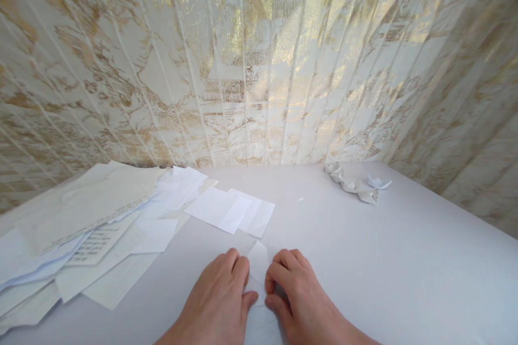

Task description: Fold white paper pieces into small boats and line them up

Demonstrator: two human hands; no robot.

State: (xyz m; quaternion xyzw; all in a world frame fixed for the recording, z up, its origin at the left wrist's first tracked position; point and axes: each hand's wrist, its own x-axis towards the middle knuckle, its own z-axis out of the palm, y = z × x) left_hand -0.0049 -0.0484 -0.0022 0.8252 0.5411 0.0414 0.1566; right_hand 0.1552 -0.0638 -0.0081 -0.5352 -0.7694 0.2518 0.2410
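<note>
A small folded piece of white paper (258, 265) with a pointed top lies on the white table between my two hands. My left hand (220, 294) is at its left side, fingers curled and closed on the paper's edge, the thumb pointing inward. On the right, my right hand (297, 291) has its fingers bent and pressed against the other edge, with its thumb near the paper's lower part. The paper's lower end is partly hidden by the hands.
A wide pile of loose papers (117, 194) covers the table's left side. White sheets (220, 209) lie beyond my hands. Folded paper pieces (352, 184) and a tiny scrap (300, 199) are farther back on the table (404, 259). Patterned wall covering (251, 64) stands behind.
</note>
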